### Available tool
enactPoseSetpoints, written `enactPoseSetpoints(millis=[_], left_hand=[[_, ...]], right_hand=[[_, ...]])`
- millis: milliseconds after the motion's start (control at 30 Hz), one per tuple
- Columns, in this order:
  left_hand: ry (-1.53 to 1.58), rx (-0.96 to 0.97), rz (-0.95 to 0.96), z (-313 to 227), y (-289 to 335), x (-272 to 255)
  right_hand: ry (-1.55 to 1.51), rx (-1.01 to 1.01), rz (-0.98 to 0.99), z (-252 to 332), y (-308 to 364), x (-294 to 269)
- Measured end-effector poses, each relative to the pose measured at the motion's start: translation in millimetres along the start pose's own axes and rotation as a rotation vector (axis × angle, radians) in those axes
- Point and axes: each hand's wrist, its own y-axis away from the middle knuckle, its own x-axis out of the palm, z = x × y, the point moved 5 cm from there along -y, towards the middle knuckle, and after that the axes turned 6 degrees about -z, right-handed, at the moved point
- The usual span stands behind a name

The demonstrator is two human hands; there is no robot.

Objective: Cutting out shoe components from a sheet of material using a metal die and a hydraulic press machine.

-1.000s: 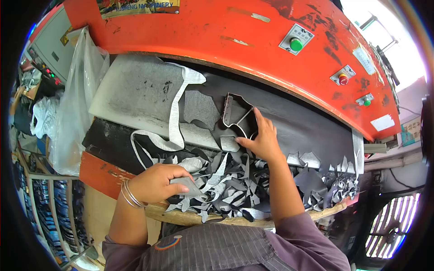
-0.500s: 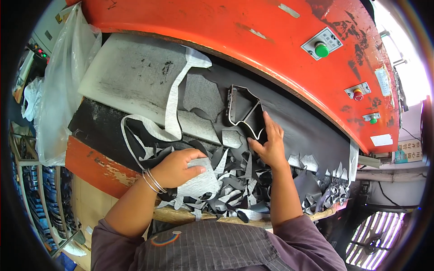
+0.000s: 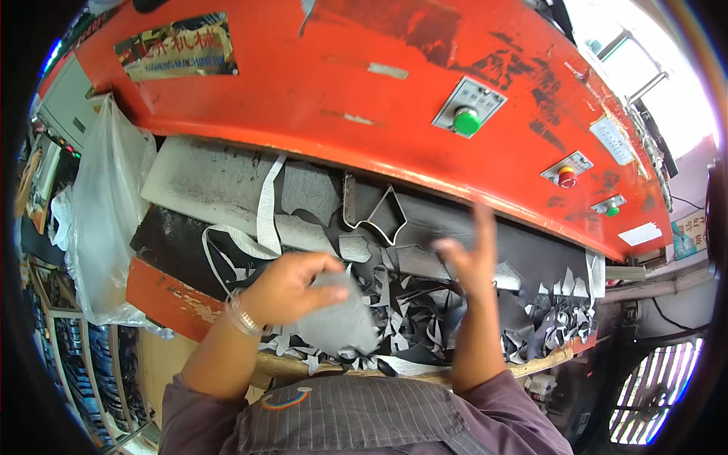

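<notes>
My left hand (image 3: 287,290) grips a pale grey cut piece of leather-like sheet (image 3: 337,322), pinched between thumb and fingers above the scraps. My right hand (image 3: 474,262), smeared by motion, is raised with its fingers apart and nothing in it. It hovers in front of the machine's red beam (image 3: 303,114). Left of that hand, a steel cutting die (image 3: 349,201) stands on the black sheet material (image 3: 440,216) close under the beam. Neither hand touches the die.
On the beam are a green push button (image 3: 467,121), a red button (image 3: 566,177) and a smaller green one (image 3: 612,211). Black and grey offcuts (image 3: 425,318) heap along the near edge. A clear plastic bag (image 3: 110,220) hangs at left, above racks (image 3: 76,371).
My right hand has let go of the die and moved right. The left hand still holds the grey piece, now lifted slightly. The view has shifted, showing more of the beam.
</notes>
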Motion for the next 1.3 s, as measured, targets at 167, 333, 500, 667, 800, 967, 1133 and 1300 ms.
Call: enactPoseSetpoints(millis=[167,333,500,667,800,967,1133,1300], left_hand=[[-0.259,0.285,-0.108,-60.8,-75.7,38.5],[-0.465,0.55,-0.166,-142.3,-132.9,78.0],[-0.417,0.287,-0.25,-144.8,-121.3,63.7],[-0.568,-0.215,0.226,-94.2,35.0,58.4],[-0.839,-0.363,0.004,-53.0,140.3,56.4],[-1.033,-0.152,-0.398,-58.7,160.2,73.6],[-0.977,-0.191,-0.436,-59.7,162.7,71.1],[-0.889,-0.342,-0.319,-42.3,159.8,61.7]], right_hand=[[-0.026,0.1,-0.927,-38.8,-64.7,-187.3],[0.505,0.201,-1.193,-95.5,-103.8,-293.5],[0.377,0.348,-0.999,-91.2,-91.8,-294.6],[-0.059,0.408,-0.89,-43.5,-38.2,-270.8],[-0.273,0.327,-0.616,22.3,-31.1,-194.6],[-0.455,0.398,-0.039,133.4,-0.9,-45.0],[-0.242,0.206,0.342,168.7,-0.1,0.8],[0.033,0.106,0.608,117.9,-23.8,25.3]])
